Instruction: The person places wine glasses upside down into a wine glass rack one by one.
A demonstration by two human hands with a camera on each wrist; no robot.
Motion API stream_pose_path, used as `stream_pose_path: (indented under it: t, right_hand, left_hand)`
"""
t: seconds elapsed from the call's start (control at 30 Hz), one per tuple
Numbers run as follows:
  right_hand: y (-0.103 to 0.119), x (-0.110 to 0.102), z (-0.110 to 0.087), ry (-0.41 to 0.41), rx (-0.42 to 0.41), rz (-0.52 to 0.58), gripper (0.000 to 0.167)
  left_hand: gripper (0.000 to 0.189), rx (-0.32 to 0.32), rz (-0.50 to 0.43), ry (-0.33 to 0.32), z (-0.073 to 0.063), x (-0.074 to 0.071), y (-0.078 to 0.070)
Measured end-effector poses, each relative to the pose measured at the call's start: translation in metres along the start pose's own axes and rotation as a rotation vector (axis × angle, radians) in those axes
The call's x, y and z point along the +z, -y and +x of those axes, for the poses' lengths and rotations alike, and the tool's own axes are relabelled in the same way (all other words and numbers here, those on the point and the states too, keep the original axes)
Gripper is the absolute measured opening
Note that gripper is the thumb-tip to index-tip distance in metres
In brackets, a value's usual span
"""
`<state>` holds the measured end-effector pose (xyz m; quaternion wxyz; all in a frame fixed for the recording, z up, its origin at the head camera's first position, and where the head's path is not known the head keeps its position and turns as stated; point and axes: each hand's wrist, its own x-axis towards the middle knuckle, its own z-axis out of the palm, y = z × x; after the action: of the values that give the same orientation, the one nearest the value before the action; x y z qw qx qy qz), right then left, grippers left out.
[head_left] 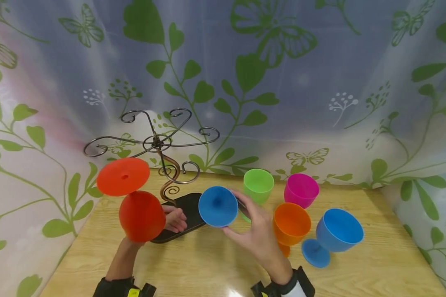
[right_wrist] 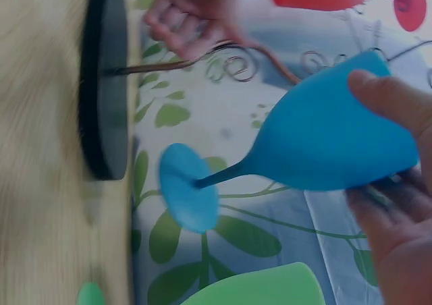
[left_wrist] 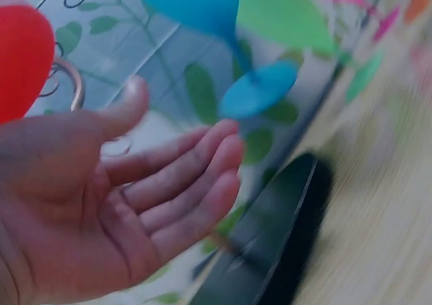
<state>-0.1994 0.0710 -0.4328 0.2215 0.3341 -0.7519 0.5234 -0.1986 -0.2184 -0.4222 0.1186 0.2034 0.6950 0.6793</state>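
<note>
My right hand (head_left: 258, 231) grips a blue goblet (head_left: 218, 206) by its bowl, thumb on one side and fingers on the other. In the right wrist view, that goblet's foot (right_wrist: 187, 187) hangs free of the table, and the bowl's mouth faces up. A red goblet (head_left: 142, 216) is upside down at the left of the metal scroll rack (head_left: 157, 143); its contact with the rack is hidden. My left hand (head_left: 175, 221) is partly behind the red bowl. The left wrist view shows the left palm (left_wrist: 101, 204) empty, its fingers loosely extended above the black base (left_wrist: 277, 231).
Right of the blue goblet stand a green goblet (head_left: 258, 185), a pink goblet (head_left: 301, 189), an orange goblet (head_left: 291, 224) and another blue goblet (head_left: 340, 231), on a wooden table (head_left: 379, 255). A leaf-patterned curtain (head_left: 215, 49) hangs behind.
</note>
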Motion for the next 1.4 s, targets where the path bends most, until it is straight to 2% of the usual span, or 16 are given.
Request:
stream_pose_path:
  t: [0.07, 0.13, 0.2, 0.3, 0.43, 0.53, 0.73, 0.83, 0.9, 1.0, 1.13, 1.23, 1.33, 1.4]
  right_hand:
    - [-0.003, 0.002, -0.001, 0.045, -0.084, -0.034, 0.092]
    - [-0.005, 0.005, -0.002, 0.087, -0.124, -0.081, 0.093]
    - [-0.006, 0.008, -0.003, 0.126, -0.143, -0.128, 0.092]
    - [-0.008, 0.013, -0.004, 0.169, -0.173, -0.177, 0.091]
    - [-0.010, 0.017, -0.006, 0.203, -0.205, -0.229, 0.092]
    - [-0.010, 0.017, -0.007, 0.224, -0.203, -0.261, 0.092]
    - [-0.006, 0.014, -0.007, 0.271, -0.173, -0.281, 0.089]
    - [-0.002, 0.010, -0.005, 0.295, -0.170, -0.293, 0.089]
    - [0.001, 0.006, -0.004, 0.320, -0.159, -0.296, 0.087]
    - [0.004, 0.001, -0.003, 0.376, -0.110, -0.271, 0.077]
    - [0.003, -0.001, -0.003, 0.399, 0.022, -0.215, 0.057]
    - [0.001, 0.002, -0.004, 0.322, 0.131, -0.144, 0.039]
    - [-0.002, 0.005, -0.004, 0.204, 0.191, -0.075, 0.031]
    - [-0.002, 0.006, -0.004, 0.126, 0.209, -0.059, 0.027]
  left_hand:
    - [0.039, -0.053, 0.016, 0.057, 0.005, 0.004, 0.008]
    - [0.044, -0.090, 0.000, 0.079, 0.010, 0.007, 0.018]
    - [0.051, -0.135, -0.018, 0.080, 0.014, 0.012, 0.026]
    - [0.067, -0.185, -0.116, 0.075, 0.019, 0.014, 0.037]
    - [0.081, -0.193, -0.290, 0.125, 0.021, 0.015, 0.047]
    - [0.084, -0.204, -0.402, 0.164, 0.022, 0.017, 0.051]
    - [0.078, -0.228, -0.608, 0.183, 0.022, 0.020, 0.057]
    - [0.073, -0.224, -0.672, 0.209, 0.022, 0.021, 0.058]
    - [0.070, -0.221, -0.675, 0.225, 0.023, 0.021, 0.058]
    - [0.064, -0.233, -0.631, 0.226, 0.025, 0.018, 0.060]
    - [0.068, -0.269, -0.556, 0.193, 0.025, 0.015, 0.065]
    - [0.079, -0.268, -0.485, 0.163, 0.026, 0.013, 0.072]
    - [0.085, -0.226, -0.407, 0.162, 0.027, 0.009, 0.076]
    - [0.087, -0.182, -0.360, 0.186, 0.028, 0.007, 0.076]
